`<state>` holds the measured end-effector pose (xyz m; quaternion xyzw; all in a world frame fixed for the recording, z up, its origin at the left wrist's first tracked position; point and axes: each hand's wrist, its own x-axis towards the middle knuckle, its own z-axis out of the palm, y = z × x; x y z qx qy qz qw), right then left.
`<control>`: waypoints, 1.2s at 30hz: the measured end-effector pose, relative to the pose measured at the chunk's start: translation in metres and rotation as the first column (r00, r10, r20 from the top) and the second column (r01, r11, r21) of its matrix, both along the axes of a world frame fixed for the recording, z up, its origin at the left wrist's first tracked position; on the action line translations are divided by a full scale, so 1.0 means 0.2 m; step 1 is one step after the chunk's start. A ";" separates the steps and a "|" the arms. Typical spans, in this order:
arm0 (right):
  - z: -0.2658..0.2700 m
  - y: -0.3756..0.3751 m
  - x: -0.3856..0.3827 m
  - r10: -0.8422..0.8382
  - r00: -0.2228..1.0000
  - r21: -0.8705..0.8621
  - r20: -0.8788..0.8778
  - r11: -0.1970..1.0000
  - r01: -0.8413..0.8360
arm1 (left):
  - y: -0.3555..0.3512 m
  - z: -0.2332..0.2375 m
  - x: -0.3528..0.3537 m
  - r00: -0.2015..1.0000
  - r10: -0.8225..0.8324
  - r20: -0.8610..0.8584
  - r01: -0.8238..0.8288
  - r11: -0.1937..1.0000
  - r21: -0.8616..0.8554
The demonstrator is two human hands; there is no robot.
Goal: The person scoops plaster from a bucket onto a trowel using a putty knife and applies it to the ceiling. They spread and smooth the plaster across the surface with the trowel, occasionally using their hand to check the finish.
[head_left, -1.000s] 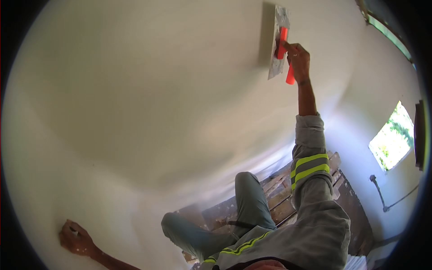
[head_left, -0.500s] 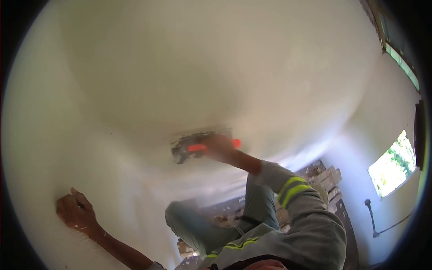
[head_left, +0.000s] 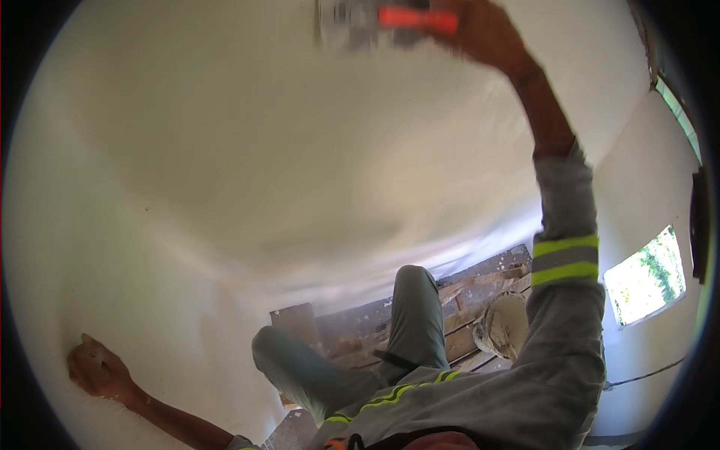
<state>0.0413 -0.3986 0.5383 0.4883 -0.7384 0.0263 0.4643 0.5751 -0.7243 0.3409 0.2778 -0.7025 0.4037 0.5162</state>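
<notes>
My right hand (head_left: 484, 34) grips the red handle (head_left: 418, 19) of a plastering trowel, raised high at the top of the head view. The trowel's flat metal blade (head_left: 351, 24) is smeared with plaster and lies against the pale wall (head_left: 300, 135); it is partly cut off by the frame edge and blurred. At far left, my left hand (head_left: 97, 367) rests against the side wall (head_left: 165, 315) with its fingers curled into a fist. Whatever is inside those fingers, if anything, is hidden.
Below my bent knees are wooden planks (head_left: 461, 322) spattered with white. A plaster-stained bucket (head_left: 504, 326) stands on them to the right, partly behind my sleeve. On the right wall are a bright window opening (head_left: 646, 277) and a thin cable (head_left: 645, 377).
My right hand has swept the trowel up the wall, from mid-view to the top edge. My left hand stays on the wall, slightly lower left in view. The bucket has come into sight.
</notes>
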 end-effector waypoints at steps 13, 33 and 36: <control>-1.67 0.05 0.13 0.174 0.780 0.121 0.601 0.945 -0.304 | 0.05 0.04 -0.02 0.996 -0.086 -0.012 0.086 0.996 0.020; -0.36 -1.43 0.96 0.250 0.939 0.104 -0.238 0.967 -0.231 | 0.11 0.07 -0.04 0.981 -0.158 -0.109 0.155 0.987 -0.039; -1.36 -1.38 0.88 0.340 0.831 0.183 -0.440 0.940 -0.288 | 0.10 0.07 -0.03 0.978 -0.194 -0.078 0.189 0.980 -0.060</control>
